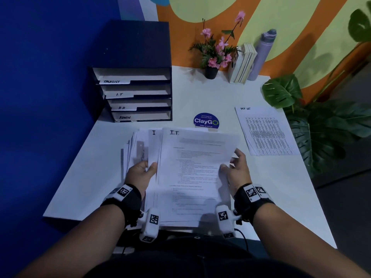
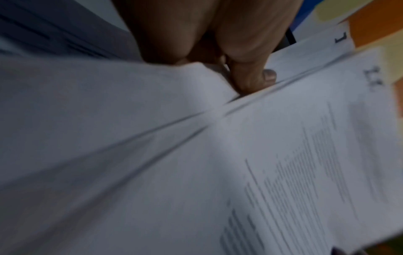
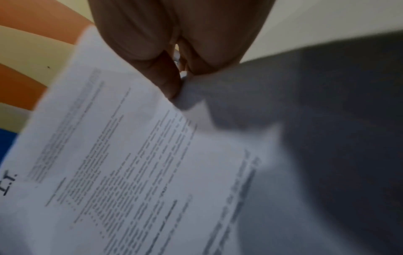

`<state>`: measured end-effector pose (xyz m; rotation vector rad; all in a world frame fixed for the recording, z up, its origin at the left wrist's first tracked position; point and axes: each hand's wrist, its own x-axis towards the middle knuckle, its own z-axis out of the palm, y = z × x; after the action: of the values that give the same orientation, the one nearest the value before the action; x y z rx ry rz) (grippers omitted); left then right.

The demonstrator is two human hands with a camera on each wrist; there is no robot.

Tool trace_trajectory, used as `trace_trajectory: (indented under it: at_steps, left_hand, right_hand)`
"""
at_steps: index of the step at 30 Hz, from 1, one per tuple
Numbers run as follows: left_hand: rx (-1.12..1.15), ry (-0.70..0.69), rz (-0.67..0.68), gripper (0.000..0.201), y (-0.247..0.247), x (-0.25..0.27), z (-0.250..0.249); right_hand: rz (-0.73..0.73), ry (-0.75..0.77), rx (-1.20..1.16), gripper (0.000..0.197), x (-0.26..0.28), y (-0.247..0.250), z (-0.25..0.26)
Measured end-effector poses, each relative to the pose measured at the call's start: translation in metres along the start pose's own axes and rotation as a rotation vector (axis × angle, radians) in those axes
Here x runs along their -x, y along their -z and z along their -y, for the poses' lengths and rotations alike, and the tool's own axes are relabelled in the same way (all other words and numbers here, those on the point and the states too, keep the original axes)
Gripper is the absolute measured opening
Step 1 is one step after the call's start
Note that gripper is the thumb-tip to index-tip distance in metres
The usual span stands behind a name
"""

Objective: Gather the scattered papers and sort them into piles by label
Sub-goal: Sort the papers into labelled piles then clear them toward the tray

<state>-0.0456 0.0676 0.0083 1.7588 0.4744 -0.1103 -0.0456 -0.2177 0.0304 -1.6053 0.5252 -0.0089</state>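
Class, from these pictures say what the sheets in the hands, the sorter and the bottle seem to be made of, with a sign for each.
Sheets: thin matte white paper; they curl and bend where the right hand pinches them.
Sorter: dark blue and matte, with flat square panels, perhaps covered board or plastic.
Bottle: smooth matte lilac, probably coated metal or plastic; the look leaves it open.

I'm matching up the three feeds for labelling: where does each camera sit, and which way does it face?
Head: worn on the head, looks forward and down at the desk, tray rack, both forearms and hands.
Left wrist: looks along the left hand at the paper stack; thumb shows.
Right wrist: looks along the right hand pinching the I.T. sheet.
Shared: the I.T. sheet appears in all three views.
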Motion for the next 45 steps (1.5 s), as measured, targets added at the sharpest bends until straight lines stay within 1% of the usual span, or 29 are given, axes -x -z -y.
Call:
trace_trajectory:
  at_steps: [2, 3, 5, 6, 7, 9, 10, 13, 18, 20, 21, 22, 23, 24, 25, 26, 28, 30, 31, 36, 39, 41, 43, 44, 45]
  left_hand:
    - [0.038, 0.037, 0.065, 0.032, -0.006, 0.0, -0.001]
    - [0.046, 0.056, 0.098, 0.036, -0.009, 0.001, -0.005]
    - [0.02, 0.087, 0.138, 0.052, -0.013, 0.007, -0.015]
    - [-0.015, 0.073, 0.15, 0.052, -0.015, 0.01, -0.022]
    - [-0.057, 0.046, 0.151, 0.046, -0.017, 0.01, -0.024]
    - [-0.177, -0.029, 0.121, 0.02, -0.02, 0.011, -0.025]
    - [-0.232, -0.065, 0.089, 0.017, -0.02, 0.011, -0.024]
    - [-0.289, -0.067, 0.028, 0.03, -0.019, 0.008, -0.021]
    - [-0.302, -0.055, -0.019, 0.036, -0.022, 0.006, -0.023]
    - [-0.302, -0.044, -0.033, 0.038, -0.025, 0.007, -0.025]
    - [-0.304, -0.04, -0.034, 0.039, -0.028, 0.007, -0.027]
    - [-0.304, -0.035, -0.032, 0.039, -0.03, 0.008, -0.028]
    - [-0.302, -0.03, -0.028, 0.039, -0.033, 0.008, -0.029]
    - [-0.301, -0.027, -0.022, 0.04, -0.035, 0.009, -0.031]
    - [-0.303, -0.026, -0.022, 0.04, -0.038, 0.009, -0.031]
    - [-0.307, -0.024, -0.02, 0.041, -0.041, 0.009, -0.032]
    - [-0.311, -0.009, -0.009, 0.042, -0.046, 0.011, -0.034]
    - [-0.314, -0.006, 0.0, 0.042, -0.05, 0.014, -0.037]
    - [-0.308, -0.008, 0.003, 0.042, -0.051, 0.014, -0.038]
    - [-0.261, -0.046, 0.023, 0.041, -0.056, 0.022, -0.045]
    - [-0.229, -0.067, 0.036, 0.041, -0.059, 0.026, -0.051]
    - [-0.224, -0.089, 0.054, 0.041, -0.061, 0.029, -0.053]
    - [-0.225, -0.086, 0.067, 0.041, -0.064, 0.032, -0.056]
    - [-0.22, -0.085, 0.066, 0.04, -0.066, 0.033, -0.058]
    - [-0.218, -0.086, 0.06, 0.039, -0.069, 0.033, -0.06]
  right_hand:
    - [0.062, -0.014, 0.022, 0.067, -0.004, 0.0, -0.005]
    - [0.092, -0.024, 0.049, 0.064, -0.004, -0.001, -0.004]
    - [0.102, -0.011, 0.164, 0.053, -0.005, -0.001, -0.002]
    - [0.077, 0.0, 0.222, 0.051, -0.004, 0.0, 0.002]
    - [0.038, 0.005, 0.28, 0.05, -0.006, 0.005, 0.003]
    - [-0.039, 0.017, 0.41, 0.049, -0.009, 0.022, 0.003]
    - [-0.074, 0.01, 0.456, 0.05, -0.011, 0.034, 0.002]
    - [-0.182, -0.042, 0.566, 0.051, -0.012, 0.078, -0.005]
    - [-0.301, -0.182, 0.754, 0.053, -0.01, 0.155, -0.013]
    - [-0.363, -0.187, 0.878, 0.064, -0.015, 0.171, -0.018]
    - [-0.384, -0.2, 0.984, 0.072, -0.016, 0.174, -0.019]
    - [-0.39, -0.209, 1.099, 0.075, -0.016, 0.173, -0.019]
    - [-0.369, -0.198, 1.196, 0.071, -0.015, 0.17, -0.02]
    - [-0.316, -0.177, 1.242, 0.062, -0.015, 0.163, -0.021]
    - [-0.238, -0.173, 1.246, 0.054, -0.014, 0.154, -0.023]
    - [-0.156, -0.183, 1.23, 0.052, -0.013, 0.145, -0.028]
    - [-0.003, -0.21, 1.218, 0.058, -0.008, 0.129, -0.039]
    - [0.128, -0.203, 1.278, 0.064, -0.004, 0.121, -0.049]
    - [0.17, -0.192, 1.318, 0.066, -0.004, 0.122, -0.051]
    - [0.21, -0.166, 1.32, 0.074, -0.026, 0.154, -0.049]
    - [0.237, -0.143, 1.368, 0.073, -0.039, 0.171, -0.042]
    - [0.254, -0.168, 1.395, 0.072, -0.045, 0.174, -0.036]
    - [0.234, -0.17, 1.415, 0.067, -0.047, 0.163, -0.03]
    - [0.199, -0.111, 1.384, 0.064, -0.048, 0.153, -0.025]
    - [0.157, -0.016, 1.293, 0.061, -0.047, 0.14, -0.02]
